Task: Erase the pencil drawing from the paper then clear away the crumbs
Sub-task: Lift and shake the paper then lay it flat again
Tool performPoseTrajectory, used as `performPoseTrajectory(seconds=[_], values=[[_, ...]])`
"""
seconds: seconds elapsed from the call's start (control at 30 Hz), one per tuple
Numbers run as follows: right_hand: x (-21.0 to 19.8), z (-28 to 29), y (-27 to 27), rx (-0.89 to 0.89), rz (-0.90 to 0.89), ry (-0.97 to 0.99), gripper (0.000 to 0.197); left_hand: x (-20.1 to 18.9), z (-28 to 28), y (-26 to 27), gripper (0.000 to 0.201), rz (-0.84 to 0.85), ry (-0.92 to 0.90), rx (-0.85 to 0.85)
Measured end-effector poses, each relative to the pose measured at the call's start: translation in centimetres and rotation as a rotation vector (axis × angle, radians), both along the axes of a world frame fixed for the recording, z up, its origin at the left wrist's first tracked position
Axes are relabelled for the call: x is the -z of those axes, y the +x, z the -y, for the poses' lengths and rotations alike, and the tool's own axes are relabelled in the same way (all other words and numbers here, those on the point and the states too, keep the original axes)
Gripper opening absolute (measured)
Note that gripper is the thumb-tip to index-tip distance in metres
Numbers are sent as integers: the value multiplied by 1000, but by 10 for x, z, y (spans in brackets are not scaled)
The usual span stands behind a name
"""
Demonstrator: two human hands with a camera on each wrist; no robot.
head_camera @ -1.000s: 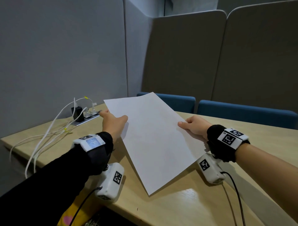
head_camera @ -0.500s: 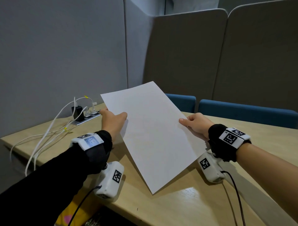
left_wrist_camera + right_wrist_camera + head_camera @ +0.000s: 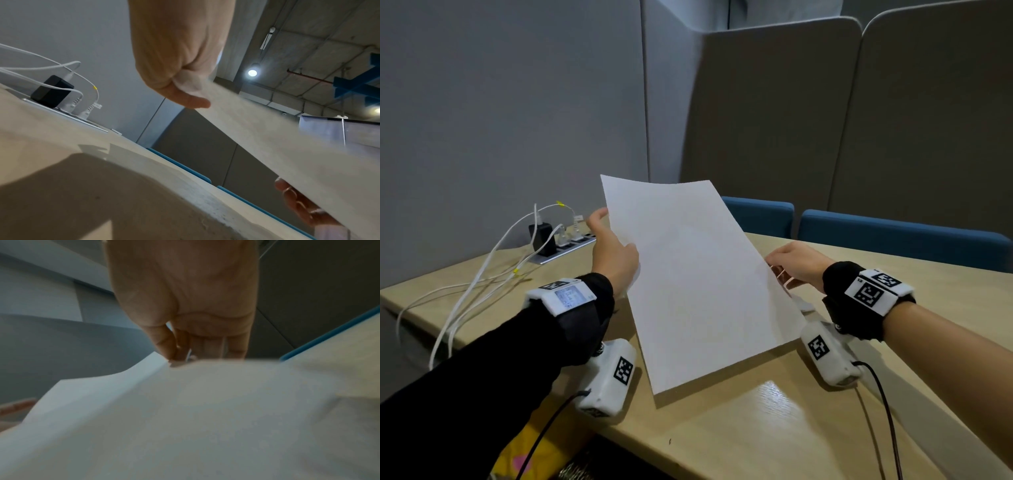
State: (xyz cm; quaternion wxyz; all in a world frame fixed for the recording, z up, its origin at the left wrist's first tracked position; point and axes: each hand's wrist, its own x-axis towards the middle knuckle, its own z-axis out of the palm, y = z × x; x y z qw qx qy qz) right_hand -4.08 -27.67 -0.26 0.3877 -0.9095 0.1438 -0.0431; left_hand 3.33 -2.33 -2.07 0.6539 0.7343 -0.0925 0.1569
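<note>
1. Bench (image 3: 774, 411): pale wood, running away from me toward the blue seat backs (image 3: 893, 240). A power strip (image 3: 565, 245) with white cables (image 3: 482, 274) sits at its far left, well apart from my work.
2. Paper (image 3: 698, 281): lifted off the bench and tilted steeply, far edge high, near corner low and close to the bench top. Its face reads blank to me; no pencil line shows, so I judge the erasing done. The wrist views are blurred.
3. Left hand (image 3: 613, 253): pinches the sheet's left edge, thumb on the front, fingers behind.
4. Right hand (image 3: 796, 265): pinches the right edge, thumb and fingers closed on it; something small and pale lies just beside my wrist, cannot tell what.
5. Crumbs: too small to see anywhere, on the sheet or the bench.
6. Step in hand, as I judge it: clearing crumbs by tipping the sheet.
7. Next move calls for a firm two-edge hold and a gentle shake or tap, sheet kept taut so it does not crease.
</note>
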Motion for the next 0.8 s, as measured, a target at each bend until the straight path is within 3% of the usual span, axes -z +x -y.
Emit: performPoseTrajectory(seconds=[0.37, 0.53, 0.8], values=[[5, 4, 0, -58, -131, -290, 13, 3, -3, -3, 54, -67, 159, 75], [5, 3, -1, -85, -260, -346, 22, 2, -5, -9, 46, -26, 225, 122], [4, 2, -10, -89, -357, -592, 40, 2, 0, -12, 51, -139, 383, 153]])
